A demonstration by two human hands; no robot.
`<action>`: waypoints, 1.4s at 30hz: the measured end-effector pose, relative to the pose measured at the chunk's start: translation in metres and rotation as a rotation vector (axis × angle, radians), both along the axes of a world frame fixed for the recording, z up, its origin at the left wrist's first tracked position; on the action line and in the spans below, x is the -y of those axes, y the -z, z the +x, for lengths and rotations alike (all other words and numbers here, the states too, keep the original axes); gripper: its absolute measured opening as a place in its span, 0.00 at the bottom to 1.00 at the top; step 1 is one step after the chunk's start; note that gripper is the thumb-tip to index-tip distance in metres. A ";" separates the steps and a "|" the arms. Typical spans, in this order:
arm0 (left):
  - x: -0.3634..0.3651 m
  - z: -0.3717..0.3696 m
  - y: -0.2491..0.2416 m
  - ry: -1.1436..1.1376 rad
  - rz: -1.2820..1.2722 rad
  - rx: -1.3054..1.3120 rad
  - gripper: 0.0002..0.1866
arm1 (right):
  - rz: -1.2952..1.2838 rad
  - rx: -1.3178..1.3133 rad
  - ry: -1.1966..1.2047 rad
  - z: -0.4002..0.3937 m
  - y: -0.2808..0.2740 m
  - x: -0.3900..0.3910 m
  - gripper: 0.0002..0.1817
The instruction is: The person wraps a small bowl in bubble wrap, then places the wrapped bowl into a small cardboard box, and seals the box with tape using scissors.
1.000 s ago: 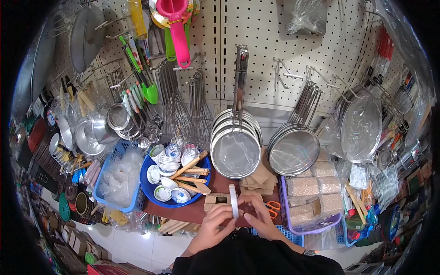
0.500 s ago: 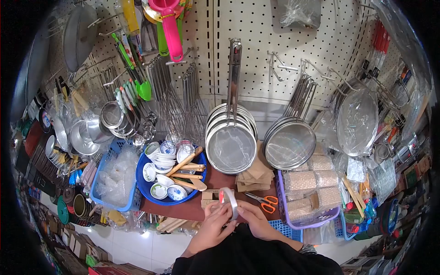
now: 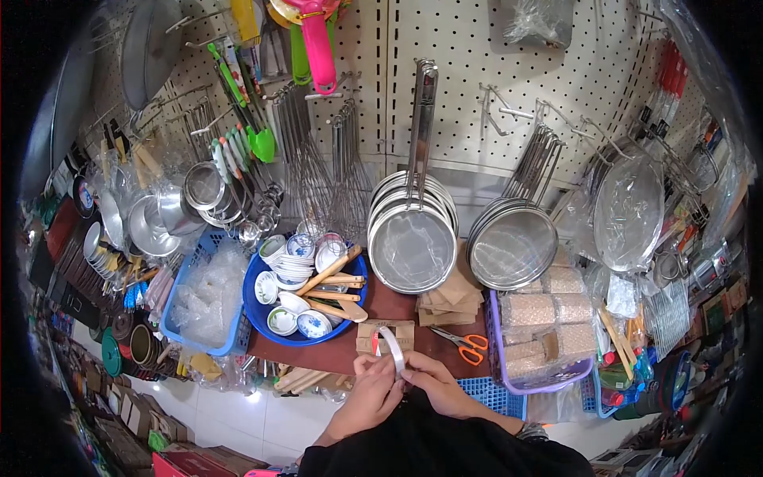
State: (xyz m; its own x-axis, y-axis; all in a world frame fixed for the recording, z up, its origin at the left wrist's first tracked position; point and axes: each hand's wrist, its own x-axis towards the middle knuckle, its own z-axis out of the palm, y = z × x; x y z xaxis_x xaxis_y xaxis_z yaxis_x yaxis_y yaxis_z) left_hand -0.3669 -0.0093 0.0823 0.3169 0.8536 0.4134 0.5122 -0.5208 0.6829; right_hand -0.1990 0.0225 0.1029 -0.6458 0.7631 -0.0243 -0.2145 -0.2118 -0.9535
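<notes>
A roll of tape (image 3: 395, 347), seen nearly edge-on as a pale ring, stands between my two hands above the table's front edge. My left hand (image 3: 372, 403) is closed around its lower left side. The fingertips of my right hand (image 3: 437, 384) are bent in and pinch at its lower right side. Just beyond the roll lies a small folded brown cardboard piece (image 3: 404, 331) on the reddish-brown table (image 3: 334, 362). Orange-handled scissors (image 3: 467, 347) rest to the right, by a stack of brown cardboard sheets (image 3: 451, 306).
At left are a blue bowl (image 3: 296, 342) of small dishes and wooden-handled utensils, and a blue basket (image 3: 241, 338) of plastic wrap. A purple basket (image 3: 497, 350) with bubble-wrapped packs sits at right. Strainers (image 3: 413, 250) and whisks (image 3: 306, 183) hang from the pegboard (image 3: 453, 75).
The view has shifted, so the shelf and table items sit further right and slightly higher. The tape roll has turned a little in my hands, and both hands stay on it.
</notes>
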 end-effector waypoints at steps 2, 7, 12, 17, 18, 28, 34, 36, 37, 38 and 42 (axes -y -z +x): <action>0.005 -0.003 0.001 0.008 -0.086 0.095 0.09 | -0.067 0.019 -0.028 -0.004 -0.011 0.001 0.16; 0.020 -0.013 0.012 -0.026 -0.293 0.258 0.09 | 0.004 -0.087 -0.123 -0.023 -0.005 -0.004 0.17; 0.029 -0.022 0.010 -0.147 0.002 0.203 0.10 | -0.154 -0.089 -0.141 -0.041 0.001 0.006 0.15; 0.046 -0.037 0.010 -0.204 -0.053 0.325 0.07 | -0.052 -0.041 -0.194 -0.056 -0.013 0.012 0.12; 0.051 -0.043 0.008 -0.184 -0.137 0.411 0.07 | 0.011 0.005 -0.130 -0.059 -0.008 0.014 0.12; 0.093 -0.092 0.015 0.023 -0.328 1.153 0.26 | 0.467 -0.010 -0.033 -0.086 -0.008 0.009 0.08; 0.120 -0.110 0.021 -0.016 -0.570 1.031 0.24 | 0.259 0.034 -0.483 -0.104 0.012 0.025 0.12; 0.123 -0.112 0.019 0.008 -0.522 1.097 0.24 | 0.153 -0.008 -0.545 -0.109 0.015 0.029 0.13; 0.124 -0.114 0.021 0.021 -0.499 1.141 0.24 | 0.048 -0.036 -0.532 -0.111 0.012 0.034 0.13; 0.125 -0.115 0.024 0.036 -0.476 1.186 0.24 | -0.056 -0.064 -0.516 -0.113 0.006 0.040 0.14; 0.122 -0.124 0.043 0.259 -0.452 1.415 0.23 | -0.287 -0.128 -0.478 -0.114 0.010 0.048 0.15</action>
State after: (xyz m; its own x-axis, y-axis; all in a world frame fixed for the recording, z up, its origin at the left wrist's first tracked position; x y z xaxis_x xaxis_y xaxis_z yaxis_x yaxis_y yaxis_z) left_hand -0.4906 -0.1311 0.0396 0.0507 0.9735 0.2229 -0.7579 -0.1078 0.6434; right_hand -0.3125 -0.0252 0.0926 -0.9291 0.3596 -0.0864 -0.1409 -0.5603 -0.8162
